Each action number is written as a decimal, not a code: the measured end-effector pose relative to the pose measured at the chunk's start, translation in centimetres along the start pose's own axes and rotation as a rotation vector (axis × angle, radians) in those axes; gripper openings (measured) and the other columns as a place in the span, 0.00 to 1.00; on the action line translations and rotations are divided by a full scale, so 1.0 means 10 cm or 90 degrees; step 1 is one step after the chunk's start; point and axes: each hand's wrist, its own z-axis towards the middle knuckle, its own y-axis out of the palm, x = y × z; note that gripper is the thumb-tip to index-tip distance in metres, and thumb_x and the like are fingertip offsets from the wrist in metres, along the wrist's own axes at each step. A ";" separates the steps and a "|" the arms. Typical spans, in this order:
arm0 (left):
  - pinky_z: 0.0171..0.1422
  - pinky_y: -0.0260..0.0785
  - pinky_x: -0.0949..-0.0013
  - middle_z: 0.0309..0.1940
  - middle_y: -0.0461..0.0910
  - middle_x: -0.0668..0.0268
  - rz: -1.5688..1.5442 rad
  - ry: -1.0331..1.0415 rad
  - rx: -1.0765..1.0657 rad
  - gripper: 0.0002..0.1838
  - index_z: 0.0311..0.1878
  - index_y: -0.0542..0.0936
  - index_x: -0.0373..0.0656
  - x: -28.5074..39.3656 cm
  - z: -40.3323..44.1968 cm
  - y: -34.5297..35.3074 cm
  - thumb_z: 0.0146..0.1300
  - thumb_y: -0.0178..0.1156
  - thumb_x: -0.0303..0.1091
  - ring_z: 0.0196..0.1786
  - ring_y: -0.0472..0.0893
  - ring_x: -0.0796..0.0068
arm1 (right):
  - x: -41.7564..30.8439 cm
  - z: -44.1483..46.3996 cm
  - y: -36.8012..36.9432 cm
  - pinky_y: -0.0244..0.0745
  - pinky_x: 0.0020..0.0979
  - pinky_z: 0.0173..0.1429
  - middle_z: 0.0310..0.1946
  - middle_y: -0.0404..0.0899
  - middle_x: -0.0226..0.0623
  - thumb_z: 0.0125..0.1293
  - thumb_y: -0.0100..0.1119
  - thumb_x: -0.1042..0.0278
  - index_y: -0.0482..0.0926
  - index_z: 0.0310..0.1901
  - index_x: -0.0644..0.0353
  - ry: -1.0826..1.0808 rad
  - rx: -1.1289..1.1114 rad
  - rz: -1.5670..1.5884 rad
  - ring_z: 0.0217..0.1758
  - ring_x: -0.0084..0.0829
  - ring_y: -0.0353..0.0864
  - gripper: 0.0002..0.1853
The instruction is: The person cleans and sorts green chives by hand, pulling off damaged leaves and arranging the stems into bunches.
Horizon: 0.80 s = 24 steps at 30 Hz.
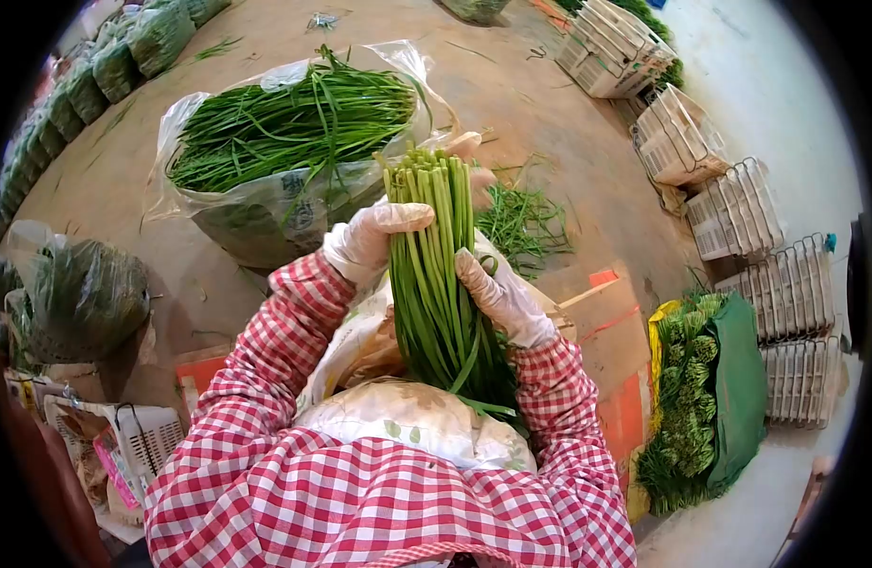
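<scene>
Brown floor [606, 189] spreads across the room, and on it, left of centre, stands a plastic bag [256, 222] heaped past its rim with long greens [294, 123]. Nearer, by the bag's right-hand edge, a thick bundle of stalks [428, 275] is held up, pale ends uppermost, leaves down toward the body. Loose green scraps [526, 227] lie on the floor beyond it. The gloved left hand [373, 232] is clasped on the bundle's left side near the pale ends, thumb across the front; the gloved right hand [507, 295] clasps the right side lower down. Good handling here probably means even pressure from both sides, the ends kept level, and a grip firm without bruising.
</scene>
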 end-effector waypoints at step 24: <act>0.52 0.75 0.54 0.52 0.73 0.53 -0.009 -0.008 0.059 0.44 0.73 0.48 0.55 -0.03 -0.18 -0.32 0.56 0.61 0.37 0.49 0.79 0.56 | -1.00 1.05 -0.19 0.72 0.39 0.55 0.34 0.80 0.53 0.62 0.27 0.23 0.66 0.62 0.59 -0.106 -0.159 -0.497 0.47 0.44 0.80 0.46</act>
